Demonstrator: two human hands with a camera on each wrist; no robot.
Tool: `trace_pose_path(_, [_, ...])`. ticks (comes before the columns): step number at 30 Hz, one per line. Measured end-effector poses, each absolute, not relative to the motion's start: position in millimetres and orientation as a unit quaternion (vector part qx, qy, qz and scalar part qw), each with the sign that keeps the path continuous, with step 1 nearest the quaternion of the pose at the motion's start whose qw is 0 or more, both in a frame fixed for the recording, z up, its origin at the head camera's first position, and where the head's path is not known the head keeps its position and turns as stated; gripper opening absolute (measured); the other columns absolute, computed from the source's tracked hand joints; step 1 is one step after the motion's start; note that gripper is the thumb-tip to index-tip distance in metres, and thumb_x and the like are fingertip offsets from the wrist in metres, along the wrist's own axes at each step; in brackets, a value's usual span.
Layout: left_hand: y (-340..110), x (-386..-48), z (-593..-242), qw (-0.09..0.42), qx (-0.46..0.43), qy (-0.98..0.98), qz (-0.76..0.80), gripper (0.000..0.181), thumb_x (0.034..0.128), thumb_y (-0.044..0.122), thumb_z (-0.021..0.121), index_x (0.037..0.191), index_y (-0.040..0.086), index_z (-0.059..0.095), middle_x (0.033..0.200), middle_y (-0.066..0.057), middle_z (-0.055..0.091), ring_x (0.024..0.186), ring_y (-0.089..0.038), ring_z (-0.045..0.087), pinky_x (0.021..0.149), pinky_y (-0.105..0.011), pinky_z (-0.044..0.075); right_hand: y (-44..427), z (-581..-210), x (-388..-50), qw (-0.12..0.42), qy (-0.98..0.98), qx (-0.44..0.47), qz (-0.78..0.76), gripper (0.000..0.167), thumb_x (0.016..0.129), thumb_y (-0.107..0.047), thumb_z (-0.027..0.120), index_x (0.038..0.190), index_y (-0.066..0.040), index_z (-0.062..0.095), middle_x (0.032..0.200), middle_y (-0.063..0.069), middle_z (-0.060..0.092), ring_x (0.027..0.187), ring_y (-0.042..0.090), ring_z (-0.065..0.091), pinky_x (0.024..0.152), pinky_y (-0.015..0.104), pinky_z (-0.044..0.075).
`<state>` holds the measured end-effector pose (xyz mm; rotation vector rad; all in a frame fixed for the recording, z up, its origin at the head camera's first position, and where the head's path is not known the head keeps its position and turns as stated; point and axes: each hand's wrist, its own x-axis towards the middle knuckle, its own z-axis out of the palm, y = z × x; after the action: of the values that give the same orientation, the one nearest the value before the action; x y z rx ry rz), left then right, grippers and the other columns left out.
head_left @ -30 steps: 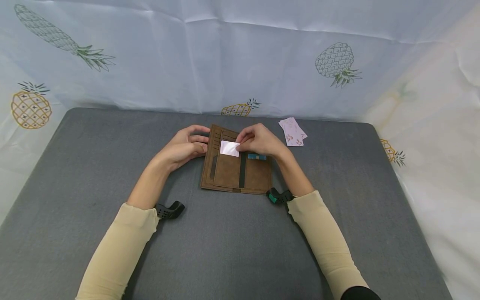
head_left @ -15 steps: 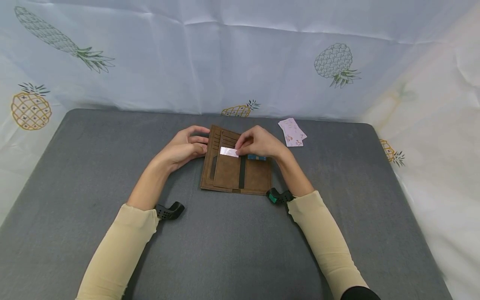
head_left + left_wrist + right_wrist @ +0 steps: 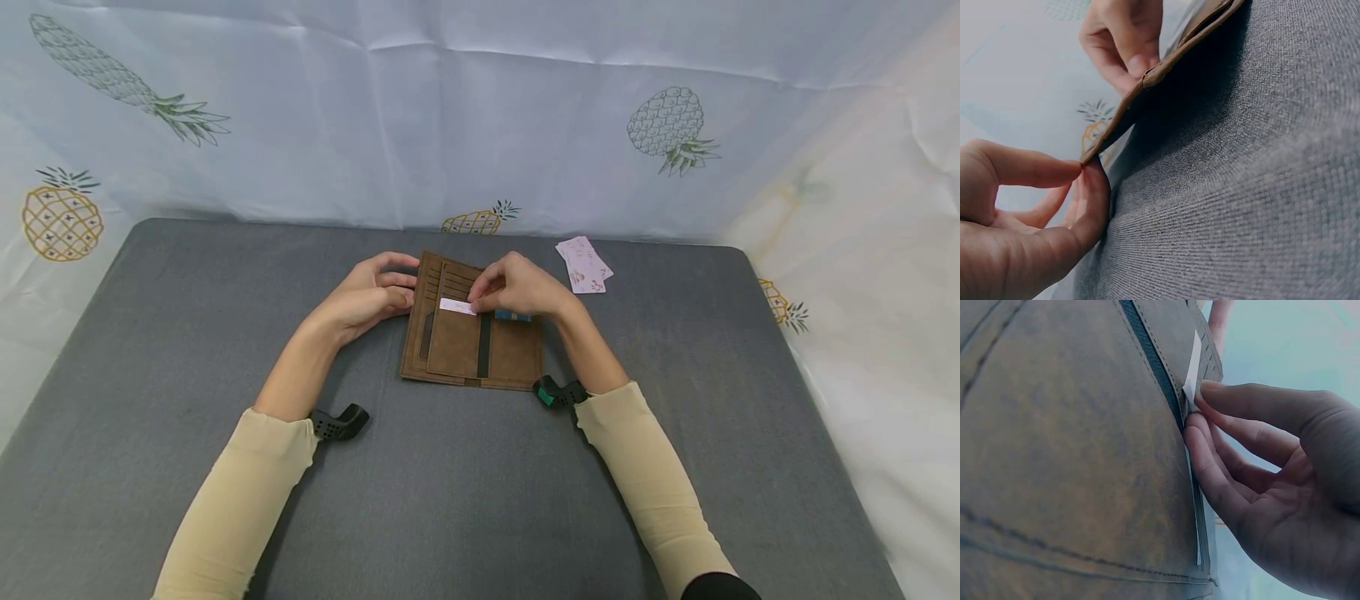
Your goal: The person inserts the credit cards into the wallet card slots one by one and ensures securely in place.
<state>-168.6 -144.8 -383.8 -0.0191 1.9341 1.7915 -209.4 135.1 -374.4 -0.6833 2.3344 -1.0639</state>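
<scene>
A brown wallet (image 3: 453,350) lies spread on the grey table, with slots along its left half. My left hand (image 3: 367,293) pinches the wallet's left edge between thumb and fingers, as the left wrist view shows up close. With thumb and fingertips, my right hand (image 3: 521,285) pinches a white card (image 3: 457,307) at its right end. Only a narrow strip of this card shows above a slot; the rest is inside the wallet. In the right wrist view the card (image 3: 1193,362) stands up out of the leather. A blue card (image 3: 513,316) peeks from the right half, partly under my right hand.
Several pink patterned cards (image 3: 587,267) lie overlapping on the table, behind and right of the wallet. A white curtain with pineapple prints (image 3: 337,125) hangs along the table's back edge. Each wrist wears a black band mount (image 3: 341,422).
The white card has slid down into the slot, from a broad face showing to a thin strip. My right hand has moved slightly down with it. My left hand stays on the wallet edge.
</scene>
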Motion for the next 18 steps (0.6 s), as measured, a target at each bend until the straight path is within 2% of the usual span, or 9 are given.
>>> trace_pose_path(7, [-145,-168,-383,0.254,-0.004,0.709,0.658,0.065,0.1038,-0.009,0.055,0.163,0.011,0.038,0.143,-0.013,0.050,0.107,-0.018,0.060,0.093,-0.029,0.054,142,-371,-210,0.244,0.841,-0.252,-0.412,0.018,0.101,-0.009,0.076,0.117,-0.001,0.081,0.111,0.016,0.083,0.100,0.022,0.080,0.088,0.034,0.063])
trace_pose_path(15, [-146,-168,-383,0.256,-0.005,0.708,0.658,0.066,0.1039,-0.009,0.055,0.164,0.011,0.037,0.147,-0.014,0.049,0.109,-0.018,0.060,0.093,-0.028,0.054,171,-361,-217,0.206,0.845,-0.210,-0.446,0.026,0.101,-0.009,0.076,0.125,0.000,0.079,0.120,0.017,0.081,0.099,0.011,0.077,0.088,0.027,0.059])
trace_pose_path(18, [-146,-169,-384,0.255,-0.006,0.708,0.659,0.066,0.1035,-0.010,0.055,0.164,0.011,0.038,0.150,-0.016,0.047,0.111,-0.019,0.060,0.092,-0.028,0.054,187,-356,-219,0.183,0.857,-0.183,-0.446,0.030,0.102,-0.012,0.076,0.130,-0.001,0.077,0.125,0.016,0.079,0.102,0.010,0.076,0.093,0.031,0.059])
